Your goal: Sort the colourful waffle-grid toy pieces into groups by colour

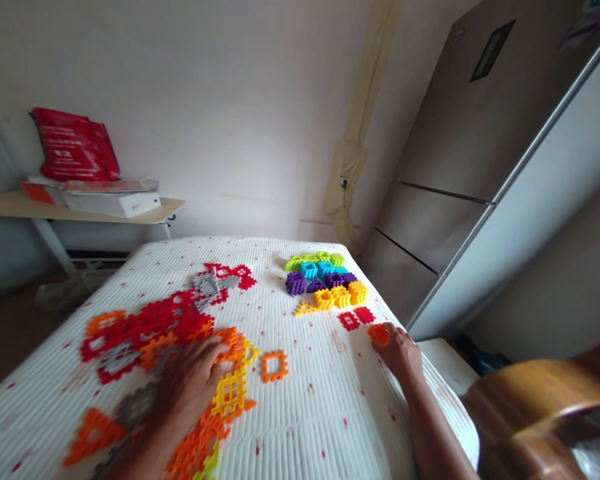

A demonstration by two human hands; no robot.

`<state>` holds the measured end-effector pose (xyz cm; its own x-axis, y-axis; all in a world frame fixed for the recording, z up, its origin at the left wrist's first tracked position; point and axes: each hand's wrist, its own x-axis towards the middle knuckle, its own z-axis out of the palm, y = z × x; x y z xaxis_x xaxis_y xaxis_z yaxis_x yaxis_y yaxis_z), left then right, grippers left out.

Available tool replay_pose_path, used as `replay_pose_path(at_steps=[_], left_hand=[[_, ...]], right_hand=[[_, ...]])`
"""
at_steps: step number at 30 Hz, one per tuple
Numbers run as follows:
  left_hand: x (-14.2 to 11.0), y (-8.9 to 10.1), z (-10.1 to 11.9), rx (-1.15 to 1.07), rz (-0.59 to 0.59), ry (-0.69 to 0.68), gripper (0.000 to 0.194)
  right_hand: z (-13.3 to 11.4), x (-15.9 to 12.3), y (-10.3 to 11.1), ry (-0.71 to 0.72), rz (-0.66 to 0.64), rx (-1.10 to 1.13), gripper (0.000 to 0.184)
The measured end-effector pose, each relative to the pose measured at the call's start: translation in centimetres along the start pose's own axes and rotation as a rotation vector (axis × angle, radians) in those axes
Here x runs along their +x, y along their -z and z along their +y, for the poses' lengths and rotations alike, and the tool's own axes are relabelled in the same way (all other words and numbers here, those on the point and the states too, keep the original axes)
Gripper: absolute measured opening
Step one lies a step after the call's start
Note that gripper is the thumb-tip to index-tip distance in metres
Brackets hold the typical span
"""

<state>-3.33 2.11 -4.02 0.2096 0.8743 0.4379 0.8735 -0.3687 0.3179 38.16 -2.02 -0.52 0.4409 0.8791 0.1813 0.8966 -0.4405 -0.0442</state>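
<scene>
My left hand (195, 370) is in the loose pile of plastic interlocking tiles, its fingers curled and closed at an orange tile (231, 341). Beside it lie a yellow window-shaped tile (230, 393) and an orange square frame tile (274, 366). At the right side of the table, my right hand (401, 352) grips another orange tile (379, 333) close to the cloth; its fingers hide part of it. Just beyond that hand are two red tiles (350, 321). Rows of yellow (324, 299), purple (296, 283), blue (309, 270) and green (305, 260) tiles stand behind them.
A white quilted cloth (325, 427) with red dots covers the table. Red tiles (155, 320) and grey tiles (210, 283) spread over its left side. A fridge (430, 167) stands at the right, near a wooden chair (535, 400). A side desk (10, 203) holds a red bag (70, 147).
</scene>
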Motion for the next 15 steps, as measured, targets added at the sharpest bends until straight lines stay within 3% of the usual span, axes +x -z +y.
replay_pose_path(at_steps=[4,6,8,11,15], left_hand=[[0.1,0.5,0.4,-0.014,0.003,0.008,0.026],[0.2,0.6,0.6,-0.016,0.0,0.01,0.025],[0.1,0.7,0.8,-0.026,0.005,0.016,0.024],[0.0,0.8,0.7,-0.062,0.008,0.028,0.025],[-0.1,0.9,0.4,-0.127,0.02,0.059,0.032]], right_hand=[[-1.3,-0.8,1.1,0.035,0.147,-0.027,0.046],[-3.0,-1.4,1.8,0.133,0.218,0.062,0.045],[-5.5,-2.2,2.4,0.32,0.162,0.265,0.037],[-10.0,-3.3,2.7,0.616,-0.075,0.582,0.025],[-15.4,-4.1,2.5,0.82,-0.138,0.623,0.024]])
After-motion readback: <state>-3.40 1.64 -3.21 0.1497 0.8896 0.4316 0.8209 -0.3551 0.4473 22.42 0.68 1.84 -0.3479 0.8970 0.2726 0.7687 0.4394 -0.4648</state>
